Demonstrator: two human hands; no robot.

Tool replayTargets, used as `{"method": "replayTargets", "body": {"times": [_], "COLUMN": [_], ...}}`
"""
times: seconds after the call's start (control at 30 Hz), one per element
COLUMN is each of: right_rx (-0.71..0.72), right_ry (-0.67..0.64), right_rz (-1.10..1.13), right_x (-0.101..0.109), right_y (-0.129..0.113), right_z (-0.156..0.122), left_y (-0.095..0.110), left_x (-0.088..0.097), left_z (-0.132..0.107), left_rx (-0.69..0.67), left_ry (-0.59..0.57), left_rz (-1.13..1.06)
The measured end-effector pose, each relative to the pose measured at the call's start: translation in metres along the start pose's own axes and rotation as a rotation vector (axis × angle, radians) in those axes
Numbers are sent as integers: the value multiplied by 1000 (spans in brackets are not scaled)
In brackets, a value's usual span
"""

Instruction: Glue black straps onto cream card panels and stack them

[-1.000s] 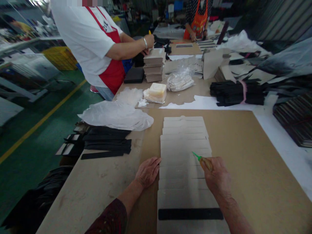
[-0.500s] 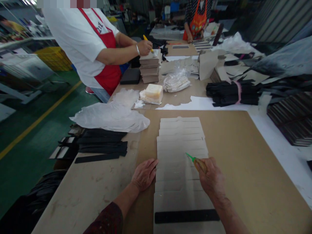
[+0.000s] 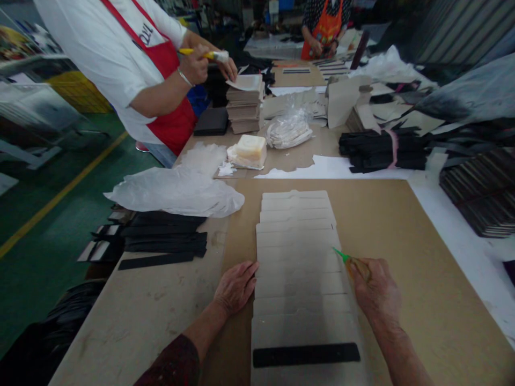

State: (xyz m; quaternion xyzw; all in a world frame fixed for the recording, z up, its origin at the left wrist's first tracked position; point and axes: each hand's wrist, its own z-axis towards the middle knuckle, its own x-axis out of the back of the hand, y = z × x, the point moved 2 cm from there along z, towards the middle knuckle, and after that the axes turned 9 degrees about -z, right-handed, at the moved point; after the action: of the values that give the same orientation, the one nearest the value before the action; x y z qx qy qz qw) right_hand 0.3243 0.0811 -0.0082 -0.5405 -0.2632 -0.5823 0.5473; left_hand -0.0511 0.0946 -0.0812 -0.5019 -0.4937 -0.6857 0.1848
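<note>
Boards (image 3: 295, 260) overlap, count unclear, one black strip (image 3: 306, 355) on the nearest. Right hand (image 3: 377, 289) grips one tool (image 3: 345, 258), handle partly hidden; left hand (image 3: 236, 288) lies flat at the boards' edge.

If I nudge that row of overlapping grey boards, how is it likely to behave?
The grey boards would probably slide over one another rather than shift as one, since they overlap and no binding shows. Each looks fairly stiff, lying flat with mostly straight edges. The black strip on top may ride along or slip, as no fastening shows.
</note>
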Motion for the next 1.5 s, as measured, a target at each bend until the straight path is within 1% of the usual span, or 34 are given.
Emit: {"method": "replayTargets", "body": {"times": [0.1,0.17,0.27,0.37,0.43,0.5,0.67,0.77,0.9,1.03,1.23,1.37,1.43,1.5], "right_rx": [12,15,31,53,51,36,-10,-3,39,102,126,174,175,139], "right_ry": [9,13,14,-37,-67,-59,-4,-22,-62,-69,-162,-165,-184,-229], "right_rz": [-20,-17,35,110,149,143,30,44,106,216,260,324,378,449], "right_x": [1,1,0,-4,-6,-5,2,2,-8,-16,-20,-23,-26,-31], "right_y": [3,0,-12,-27,-31,-27,-7,-9,-29,-48,-68,-91,-104,-114], "right_z": [1,0,-4,-10,-13,-13,-7,-7,-12,-15,-22,-28,-30,-32], "left_y": [0,0,0,0,1,1,2,2,4,5,6,5,5,5], "left_x": [0,0,0,1,1,0,-1,0,1,0,0,0,0,-1], "left_z": [0,0,1,0,0,0,0,1,2,2,2,2,2,2], "left_rx": [9,11,14,16,14,11,15,18,13,13,17,16,13,13], "left_ry": [1,0,-4,-5,-7,-9,-8,-18,-29,-31,-24,-24,-25,-23], "left_rz": [-6,-8,-8,-7,-8,-10,-15,-17,-17,-21,-28,-24,-21,-17]}}
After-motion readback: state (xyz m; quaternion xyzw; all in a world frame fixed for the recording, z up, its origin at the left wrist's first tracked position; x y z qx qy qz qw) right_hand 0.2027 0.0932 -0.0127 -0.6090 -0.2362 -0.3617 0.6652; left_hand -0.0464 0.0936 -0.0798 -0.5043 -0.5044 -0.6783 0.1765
